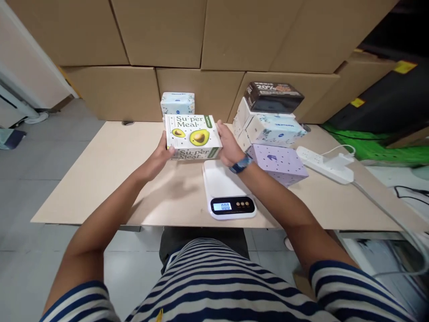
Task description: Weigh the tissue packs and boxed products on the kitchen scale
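Between my two hands is a white "Su-per Meal" box (179, 129) with avocados printed on it, held above the table. My left hand (161, 154) grips its left end, thumb on the near edge. On the opposite end, my right hand (229, 144) is closed against the side; some of its fingers are hidden. Just below and to the right lies a white digital scale (221, 181), its display reading 0.00 and its plate bare where I can see it. Behind the held box stands a white tissue pack (178, 102) with a blue floral print.
Right of the scale are a purple dotted box (278, 162), floral tissue packs (279, 129) and a dark box (275, 96) on top. A power strip (325, 165) with a plugged-in charger lies further right. Large cardboard boxes (161, 33) wall off the table's (87, 188) back.
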A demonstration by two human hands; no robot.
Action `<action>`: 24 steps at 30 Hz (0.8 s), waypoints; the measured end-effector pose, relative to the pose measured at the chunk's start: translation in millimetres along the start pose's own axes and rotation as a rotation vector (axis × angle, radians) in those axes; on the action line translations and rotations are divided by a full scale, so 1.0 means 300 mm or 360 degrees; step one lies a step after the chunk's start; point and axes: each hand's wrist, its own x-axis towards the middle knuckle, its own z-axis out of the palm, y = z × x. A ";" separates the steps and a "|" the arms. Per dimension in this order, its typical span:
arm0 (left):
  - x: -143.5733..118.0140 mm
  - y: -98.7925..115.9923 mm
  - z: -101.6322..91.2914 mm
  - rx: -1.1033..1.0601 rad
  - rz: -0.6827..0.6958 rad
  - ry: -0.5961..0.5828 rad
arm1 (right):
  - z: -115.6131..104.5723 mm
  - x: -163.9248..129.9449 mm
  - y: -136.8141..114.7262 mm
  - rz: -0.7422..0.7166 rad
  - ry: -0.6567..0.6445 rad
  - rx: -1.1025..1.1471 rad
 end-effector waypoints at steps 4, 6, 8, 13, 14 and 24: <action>-0.137 0.072 0.191 0.0048 0.0058 -0.0270 | -0.090 -0.299 -0.136 -0.0169 0.0165 -0.0118; -0.183 0.056 0.300 -0.0046 -0.0001 -0.0262 | -0.142 -0.420 -0.152 -0.0144 0.0256 -0.0176; -0.216 0.016 0.391 -0.0183 -0.0138 -0.0210 | -0.199 -0.501 -0.120 -0.0080 0.0351 -0.0276; -0.248 -0.063 0.499 -0.0288 -0.0542 0.0251 | -0.309 -0.575 0.065 -0.0314 0.0496 -0.0928; -0.248 -0.064 0.509 -0.0295 -0.0533 0.0293 | -0.318 -0.580 0.095 -0.0431 0.0520 -0.1035; -0.225 -0.025 0.542 -0.0269 -0.0479 0.0392 | -0.358 -0.625 0.113 -0.1498 0.0510 -0.1729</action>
